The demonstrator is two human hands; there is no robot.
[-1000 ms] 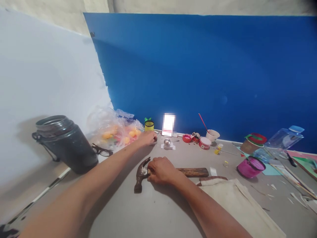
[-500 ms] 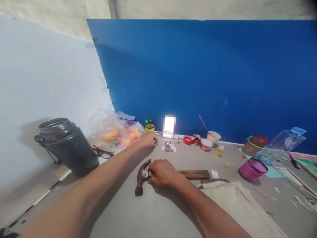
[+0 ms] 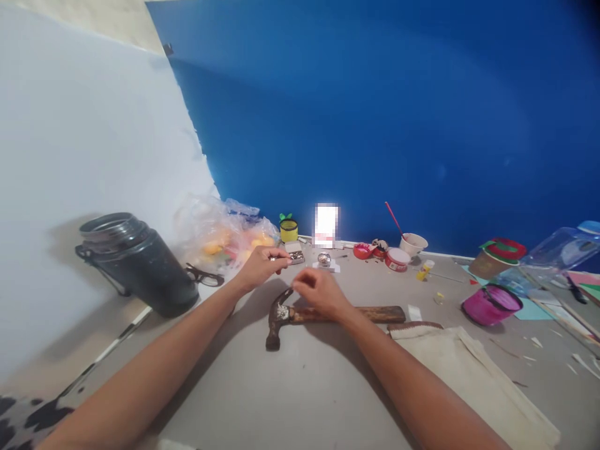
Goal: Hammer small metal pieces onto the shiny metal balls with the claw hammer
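Observation:
My left hand (image 3: 266, 267) is in a pinch, its fingertips beside a small open box (image 3: 296, 257) with shiny dark bits in it. Whatever those fingers hold, if anything, is too small to make out. Facing it, my right hand (image 3: 321, 292) hovers over the hammer (image 3: 281, 315) near its claw, thumb and fingers drawn together. What lies between them is hidden. The claw hammer rests flat on the table, its wooden handle pointing right. Just beyond my hands, a crumpled silver foil ball (image 3: 324, 259) sits on a white piece.
On the left stand a dark flask (image 3: 140, 265), glasses (image 3: 206, 275) and a plastic bag (image 3: 225, 240). Toward the right lie a cream cloth (image 3: 464, 369), a pink container (image 3: 492, 305), a white cup (image 3: 413, 244) and red tubs (image 3: 396, 259). A blue panel (image 3: 351, 112) rises behind.
My right hand has let go of the hammer and lifted off it. My left hand has drawn back from the small box toward my right hand. The view has tilted down.

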